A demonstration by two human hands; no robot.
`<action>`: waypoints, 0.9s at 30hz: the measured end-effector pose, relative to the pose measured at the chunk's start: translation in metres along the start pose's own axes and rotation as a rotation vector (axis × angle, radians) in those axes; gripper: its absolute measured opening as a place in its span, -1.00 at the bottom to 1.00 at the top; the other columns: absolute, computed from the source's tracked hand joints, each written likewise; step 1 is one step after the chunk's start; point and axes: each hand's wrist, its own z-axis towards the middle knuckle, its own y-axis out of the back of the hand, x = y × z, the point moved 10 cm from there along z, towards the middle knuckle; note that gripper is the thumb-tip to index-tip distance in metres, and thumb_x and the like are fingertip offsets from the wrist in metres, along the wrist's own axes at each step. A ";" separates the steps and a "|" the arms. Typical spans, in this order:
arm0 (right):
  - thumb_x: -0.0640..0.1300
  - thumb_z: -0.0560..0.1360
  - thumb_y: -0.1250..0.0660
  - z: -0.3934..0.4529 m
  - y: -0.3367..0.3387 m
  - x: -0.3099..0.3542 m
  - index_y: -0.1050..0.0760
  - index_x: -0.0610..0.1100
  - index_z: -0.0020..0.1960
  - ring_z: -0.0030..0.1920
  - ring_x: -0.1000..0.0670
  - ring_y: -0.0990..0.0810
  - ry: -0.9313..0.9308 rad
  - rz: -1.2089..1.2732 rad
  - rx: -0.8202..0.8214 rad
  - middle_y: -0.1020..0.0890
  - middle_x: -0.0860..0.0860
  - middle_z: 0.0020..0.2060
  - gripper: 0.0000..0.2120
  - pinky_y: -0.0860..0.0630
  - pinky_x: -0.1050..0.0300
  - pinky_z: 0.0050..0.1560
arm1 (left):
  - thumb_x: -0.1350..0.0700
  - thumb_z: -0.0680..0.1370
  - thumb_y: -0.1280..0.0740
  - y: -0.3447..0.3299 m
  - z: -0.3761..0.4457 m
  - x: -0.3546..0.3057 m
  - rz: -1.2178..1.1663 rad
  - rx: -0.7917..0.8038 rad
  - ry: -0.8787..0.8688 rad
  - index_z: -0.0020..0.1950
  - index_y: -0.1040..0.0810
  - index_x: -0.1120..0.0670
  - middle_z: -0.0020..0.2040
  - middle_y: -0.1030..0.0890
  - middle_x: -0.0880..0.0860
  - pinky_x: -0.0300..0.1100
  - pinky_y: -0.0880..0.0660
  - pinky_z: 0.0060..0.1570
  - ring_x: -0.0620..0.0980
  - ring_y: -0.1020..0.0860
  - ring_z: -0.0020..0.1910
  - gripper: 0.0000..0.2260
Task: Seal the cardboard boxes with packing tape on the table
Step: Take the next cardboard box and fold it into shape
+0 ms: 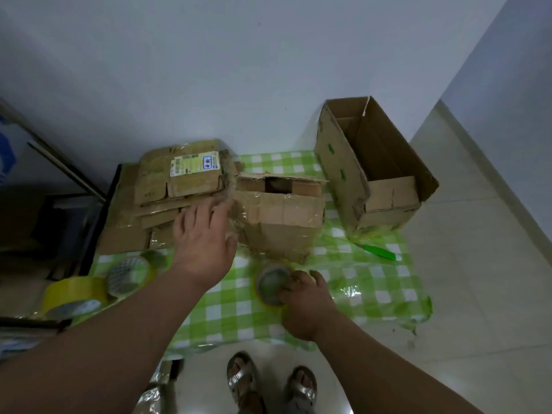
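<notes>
A worn cardboard box (283, 222), partly wrapped in clear tape with its top flaps ajar, stands in the middle of the green checked table (373, 282). My left hand (203, 243) reaches out with straight fingers to the box's left side and the stack of flattened boxes (179, 177) beside it. My right hand (301, 294) grips a roll of packing tape (273, 283) in front of the box, just above the tablecloth.
A tall open box (370, 165) stands at the table's far right corner. A green-handled cutter (379, 251) lies in front of it. Two more tape rolls, one (128, 273) and a yellow one (74, 297), sit at the left edge. My sandalled feet (268, 383) are below.
</notes>
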 end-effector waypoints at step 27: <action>0.03 0.57 -0.25 -0.017 0.078 -0.001 -0.48 0.12 -0.06 0.18 0.00 -0.53 -0.056 0.478 -0.103 -0.57 0.12 -0.08 -0.94 -0.14 -0.08 0.37 | -0.53 0.31 0.03 -0.009 -0.068 -0.070 0.170 0.438 -0.194 0.12 -0.48 -0.04 0.27 -0.36 -0.07 0.09 0.16 0.45 -0.04 -0.26 0.38 -0.29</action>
